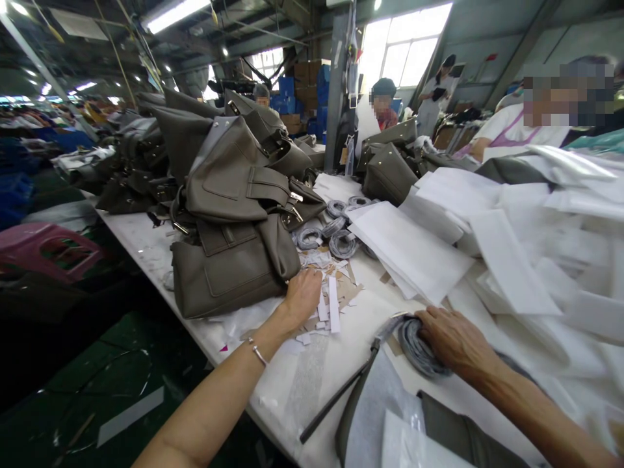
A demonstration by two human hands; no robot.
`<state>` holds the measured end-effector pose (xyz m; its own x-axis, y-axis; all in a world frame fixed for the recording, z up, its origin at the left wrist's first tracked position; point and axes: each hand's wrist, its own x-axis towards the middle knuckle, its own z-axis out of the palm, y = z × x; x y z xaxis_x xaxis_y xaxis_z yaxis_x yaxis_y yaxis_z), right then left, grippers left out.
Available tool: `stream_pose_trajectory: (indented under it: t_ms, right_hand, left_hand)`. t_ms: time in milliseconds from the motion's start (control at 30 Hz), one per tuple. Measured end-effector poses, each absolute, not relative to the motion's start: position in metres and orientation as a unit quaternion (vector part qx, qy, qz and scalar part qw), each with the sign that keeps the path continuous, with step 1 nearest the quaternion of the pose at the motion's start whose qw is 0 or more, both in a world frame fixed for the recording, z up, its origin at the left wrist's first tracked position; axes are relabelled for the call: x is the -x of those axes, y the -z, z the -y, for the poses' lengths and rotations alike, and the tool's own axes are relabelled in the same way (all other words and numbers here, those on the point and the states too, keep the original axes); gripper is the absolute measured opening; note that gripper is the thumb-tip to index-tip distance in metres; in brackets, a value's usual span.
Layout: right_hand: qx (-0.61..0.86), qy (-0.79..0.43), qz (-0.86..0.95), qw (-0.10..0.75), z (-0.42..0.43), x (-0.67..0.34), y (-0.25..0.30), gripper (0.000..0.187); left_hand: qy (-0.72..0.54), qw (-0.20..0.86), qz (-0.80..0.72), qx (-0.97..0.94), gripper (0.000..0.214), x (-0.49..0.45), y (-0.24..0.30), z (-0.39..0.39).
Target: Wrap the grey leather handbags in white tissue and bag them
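Observation:
My left hand (pixel 305 290) reaches over the table at a heap of small paper scraps (pixel 333 305), beside the lower corner of a dark olive handbag (pixel 238 266). Its fingers are curled, and what they may hold is hidden. My right hand (pixel 451 338) grips the side of a coiled strap in grey wrapping (pixel 418 348), its fingers bent over the rim. Close to that coil lies another olive bag (pixel 353 409), partly covered with white sheet and clear plastic. A thin dark strap (pixel 338 403) extends from it across the table.
More grey coils (pixel 342 244) lie in the middle. Stacked olive bags (pixel 229 169) rise at the left, and white paper sheets (pixel 517 260) spread over the right. A pink stool (pixel 46 250) stands beyond the table's left edge. Several people are farther back, one person (pixel 517 130) at the right.

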<state>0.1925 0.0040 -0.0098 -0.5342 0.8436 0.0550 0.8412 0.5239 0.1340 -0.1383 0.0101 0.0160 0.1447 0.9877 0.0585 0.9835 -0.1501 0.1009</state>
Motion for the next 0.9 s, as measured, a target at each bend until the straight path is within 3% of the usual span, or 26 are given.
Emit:
stream_pose_trajectory:
  t_ms: [367, 567, 900]
  right_hand:
    - [-0.469, -0.104, -0.877, -0.013, 0.006, -0.204, 0.018, 0.016]
    - [-0.477, -0.095, -0.874, -0.025, 0.006, -0.205, 0.026, 0.019]
    - [-0.502, -0.027, -0.865, 0.004, 0.003, -0.204, 0.023, 0.025]
  left_hand:
    - [-0.049, -0.02, -0.618, -0.784, 0.017, 0.118, -0.023, -0.061]
    - [0.022, -0.009, -0.584, -0.811, 0.036, 0.114, -0.015, -0.099]
    - [0.036, -0.019, -0.458, -0.888, 0.037, 0.098, -0.028, -0.115]
